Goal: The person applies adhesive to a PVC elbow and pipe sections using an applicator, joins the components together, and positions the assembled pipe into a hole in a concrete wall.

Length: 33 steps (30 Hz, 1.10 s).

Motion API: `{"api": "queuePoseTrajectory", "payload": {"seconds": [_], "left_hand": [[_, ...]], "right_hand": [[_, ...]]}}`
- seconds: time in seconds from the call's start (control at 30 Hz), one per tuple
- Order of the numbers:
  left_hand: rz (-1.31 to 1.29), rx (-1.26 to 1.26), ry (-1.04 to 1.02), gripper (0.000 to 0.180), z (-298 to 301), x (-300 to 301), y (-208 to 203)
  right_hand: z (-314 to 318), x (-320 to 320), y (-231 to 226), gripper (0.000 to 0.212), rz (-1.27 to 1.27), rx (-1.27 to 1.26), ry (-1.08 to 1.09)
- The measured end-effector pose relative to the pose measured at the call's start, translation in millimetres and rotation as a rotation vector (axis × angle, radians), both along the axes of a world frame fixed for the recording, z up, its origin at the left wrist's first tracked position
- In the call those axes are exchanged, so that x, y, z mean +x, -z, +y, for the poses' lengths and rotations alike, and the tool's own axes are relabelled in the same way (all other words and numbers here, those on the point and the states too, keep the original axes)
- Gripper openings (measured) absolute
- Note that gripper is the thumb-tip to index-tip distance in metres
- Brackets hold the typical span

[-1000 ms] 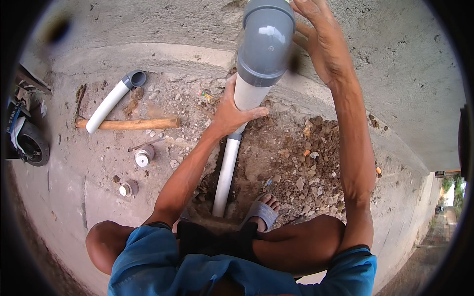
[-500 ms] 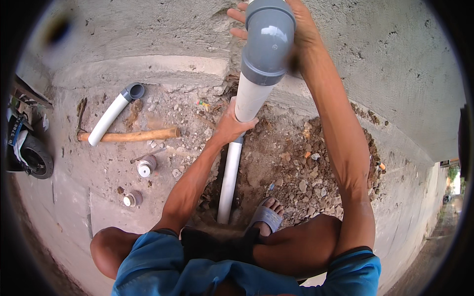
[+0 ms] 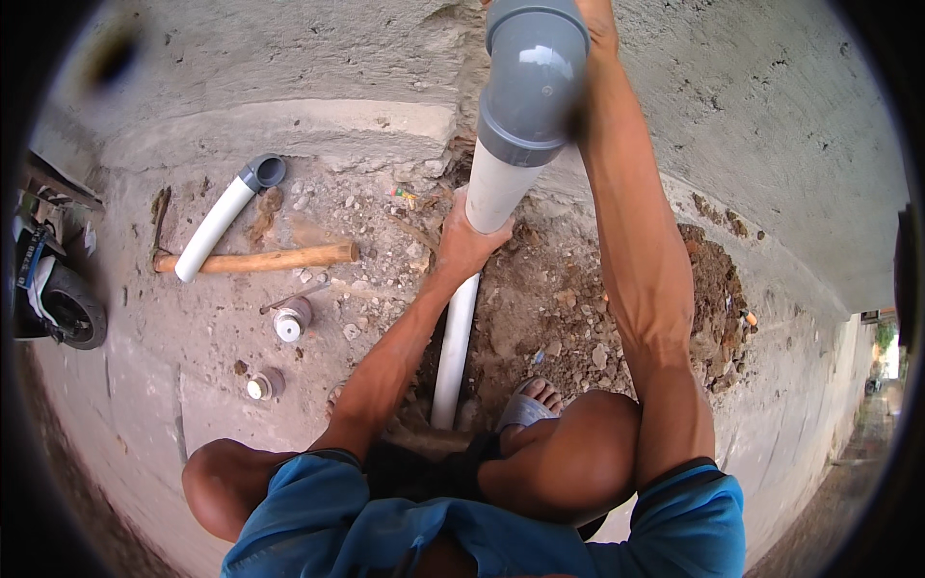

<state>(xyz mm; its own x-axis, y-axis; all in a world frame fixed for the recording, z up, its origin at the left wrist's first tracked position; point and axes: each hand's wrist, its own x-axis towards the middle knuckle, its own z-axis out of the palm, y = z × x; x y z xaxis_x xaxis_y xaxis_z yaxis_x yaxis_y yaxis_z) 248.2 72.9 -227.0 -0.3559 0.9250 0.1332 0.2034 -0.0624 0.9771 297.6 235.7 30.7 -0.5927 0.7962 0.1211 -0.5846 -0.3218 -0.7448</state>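
A grey pipe elbow (image 3: 532,91) joins the top of an upright white pipe (image 3: 499,190) near the wall. My left hand (image 3: 467,238) is wrapped around the lower part of that white pipe. At the top edge, my right hand (image 3: 599,27) presses against the right side of the elbow and reaches behind it. Its fingers are mostly hidden, with a sliver of skin showing left of the elbow. Below my left hand, a thinner white pipe (image 3: 456,337) lies in a narrow trench and runs toward my feet. My left hand hides where the pipes meet.
To the left lie a curved white pipe (image 3: 217,226) with a grey elbow end and a wooden handle (image 3: 279,259). Two small cans (image 3: 292,319) with white lids stand nearby. Loose soil and rubble (image 3: 708,299) lie right of the trench. A motorcycle wheel (image 3: 75,306) shows far left.
My right hand has shifted upward along the elbow, so its spread fingers no longer show on the left. My left hand keeps its hold on the pipe. The view has shifted slightly.
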Motion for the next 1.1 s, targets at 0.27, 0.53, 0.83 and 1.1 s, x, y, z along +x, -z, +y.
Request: {"api": "queuePoseTrajectory", "payload": {"seconds": [0.27,0.53,0.83,1.1], "left_hand": [[-0.025,0.011,-0.026,0.071,1,-1,5],[-0.067,-0.004,-0.037,0.072,3,-2,9],[-0.039,-0.003,0.089,0.069,1,-17,0],[-0.09,-0.09,-0.003,0.072,-9,-33,9]], "right_hand": [[6,-9,6,0.035,-0.033,0.109,0.164],[14,-4,14,0.037,0.001,0.117,0.027],[16,-1,20,0.039,-0.086,0.16,0.074],[-63,24,-90,0.056,-1.066,1.306,0.703]]}}
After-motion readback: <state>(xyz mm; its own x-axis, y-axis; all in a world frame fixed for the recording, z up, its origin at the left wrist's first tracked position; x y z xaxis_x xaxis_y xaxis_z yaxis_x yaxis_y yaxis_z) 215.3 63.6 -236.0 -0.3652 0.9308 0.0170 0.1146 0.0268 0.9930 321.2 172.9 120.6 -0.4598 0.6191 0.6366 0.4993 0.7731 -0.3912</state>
